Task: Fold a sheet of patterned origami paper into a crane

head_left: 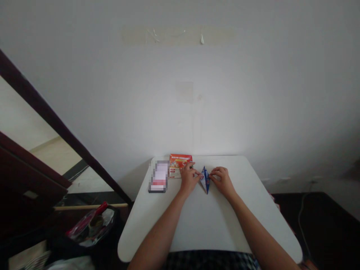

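A small folded paper piece (205, 180), blue and white with printed marks, forms a narrow diamond above the white table. My left hand (190, 177) pinches its left side between thumb and fingers. On the opposite side, my right hand (221, 177) pinches the right edge with its fingertips. Partly behind my left hand lies an orange-and-white printed leaflet or box (180, 161); which of the two I cannot tell. The paper's underside is hidden.
The white table (213, 232) stands against a pale wall (225, 93). A phone-like device (159, 176), its screen blurred, lies at the table's left. On the floor to the left is an open bag (92, 227) with assorted items. A cable (301, 213) hangs at right.
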`<state>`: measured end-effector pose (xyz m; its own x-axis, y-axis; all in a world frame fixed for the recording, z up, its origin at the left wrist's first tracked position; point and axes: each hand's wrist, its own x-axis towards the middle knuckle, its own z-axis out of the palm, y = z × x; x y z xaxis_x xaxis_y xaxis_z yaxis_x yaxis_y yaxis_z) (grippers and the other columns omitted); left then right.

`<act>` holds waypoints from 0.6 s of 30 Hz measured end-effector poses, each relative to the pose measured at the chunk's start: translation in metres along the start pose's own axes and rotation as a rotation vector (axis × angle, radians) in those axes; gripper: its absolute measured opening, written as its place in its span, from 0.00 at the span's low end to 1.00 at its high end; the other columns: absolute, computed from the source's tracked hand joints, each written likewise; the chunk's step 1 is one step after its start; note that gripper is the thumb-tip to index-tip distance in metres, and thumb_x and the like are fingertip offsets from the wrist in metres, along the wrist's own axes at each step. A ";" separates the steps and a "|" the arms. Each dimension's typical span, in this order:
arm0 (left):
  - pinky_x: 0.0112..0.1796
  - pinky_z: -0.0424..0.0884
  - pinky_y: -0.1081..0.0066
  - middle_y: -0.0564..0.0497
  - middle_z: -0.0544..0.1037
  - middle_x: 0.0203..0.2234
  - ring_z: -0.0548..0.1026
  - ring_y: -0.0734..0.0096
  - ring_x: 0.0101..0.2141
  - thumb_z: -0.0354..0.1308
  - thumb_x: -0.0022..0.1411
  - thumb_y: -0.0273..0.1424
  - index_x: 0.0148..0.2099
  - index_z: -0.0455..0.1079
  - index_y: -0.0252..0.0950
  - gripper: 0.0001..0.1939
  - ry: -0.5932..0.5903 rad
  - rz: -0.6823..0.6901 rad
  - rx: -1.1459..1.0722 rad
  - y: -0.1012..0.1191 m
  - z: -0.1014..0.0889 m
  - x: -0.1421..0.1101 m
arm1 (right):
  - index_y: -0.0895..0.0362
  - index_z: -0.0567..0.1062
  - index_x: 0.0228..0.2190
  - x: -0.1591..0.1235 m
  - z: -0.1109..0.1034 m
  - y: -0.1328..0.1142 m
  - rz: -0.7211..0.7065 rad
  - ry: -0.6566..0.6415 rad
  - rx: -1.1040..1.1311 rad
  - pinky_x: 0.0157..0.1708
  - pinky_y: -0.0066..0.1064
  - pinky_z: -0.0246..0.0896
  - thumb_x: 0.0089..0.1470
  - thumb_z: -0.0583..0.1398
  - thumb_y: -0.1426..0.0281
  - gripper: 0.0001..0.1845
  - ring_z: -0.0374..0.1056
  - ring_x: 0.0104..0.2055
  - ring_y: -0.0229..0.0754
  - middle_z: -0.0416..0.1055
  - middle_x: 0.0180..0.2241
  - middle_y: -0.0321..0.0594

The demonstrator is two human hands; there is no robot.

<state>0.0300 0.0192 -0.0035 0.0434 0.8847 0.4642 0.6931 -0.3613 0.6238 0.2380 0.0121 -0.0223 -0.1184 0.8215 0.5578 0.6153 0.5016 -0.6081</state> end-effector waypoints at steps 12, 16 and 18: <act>0.57 0.60 0.50 0.47 0.75 0.51 0.69 0.57 0.54 0.71 0.51 0.28 0.29 0.79 0.40 0.04 0.023 -0.009 -0.058 0.000 0.002 -0.001 | 0.50 0.80 0.31 0.001 -0.002 -0.006 -0.023 -0.069 0.033 0.52 0.46 0.59 0.55 0.63 0.59 0.10 0.64 0.48 0.50 0.73 0.38 0.43; 0.58 0.59 0.50 0.48 0.75 0.52 0.69 0.58 0.55 0.70 0.53 0.30 0.29 0.80 0.40 0.02 0.014 -0.012 -0.080 0.001 0.001 0.000 | 0.51 0.80 0.31 0.001 -0.004 -0.008 -0.015 -0.083 0.046 0.53 0.47 0.59 0.55 0.63 0.59 0.09 0.64 0.49 0.50 0.74 0.39 0.43; 0.59 0.59 0.49 0.48 0.76 0.52 0.69 0.58 0.55 0.68 0.55 0.31 0.31 0.80 0.41 0.01 0.011 -0.026 -0.087 0.001 0.001 0.001 | 0.50 0.80 0.31 0.001 -0.004 -0.007 -0.008 -0.095 0.061 0.53 0.47 0.59 0.54 0.64 0.59 0.09 0.64 0.49 0.50 0.74 0.39 0.43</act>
<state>0.0313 0.0198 -0.0029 0.0178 0.8910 0.4536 0.6289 -0.3627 0.6877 0.2366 0.0084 -0.0149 -0.1981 0.8378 0.5087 0.5658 0.5216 -0.6386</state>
